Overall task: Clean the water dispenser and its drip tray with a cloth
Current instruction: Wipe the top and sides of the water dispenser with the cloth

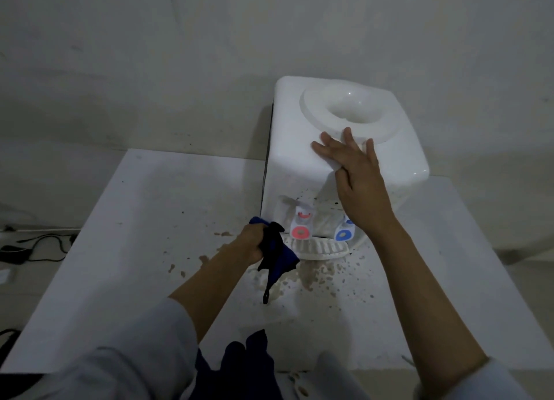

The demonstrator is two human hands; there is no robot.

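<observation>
A second dark cloth [239,360] lies nearest me at the desk's [126,249] near edge, between my pale sleeves. My left hand [251,243] is bunched tight around a dark blue cloth [278,255] just left of the drip tray [317,248], its loose tail hanging toward me over a patch of brown splatter [317,275]. My right hand [353,172] lies flat with fingers [322,149] spread on the front top edge of the white water dispenser [293,148], beside the bottle well [350,109]. The dispenser stands upright at the far side of the desk, just before the wall [180,55], its taps facing me: red tap [301,224] left, blue tap [344,233] right, tray curving across below them. Open desk stretches to my left; cables [45,246] lie on the floor beyond that edge.
</observation>
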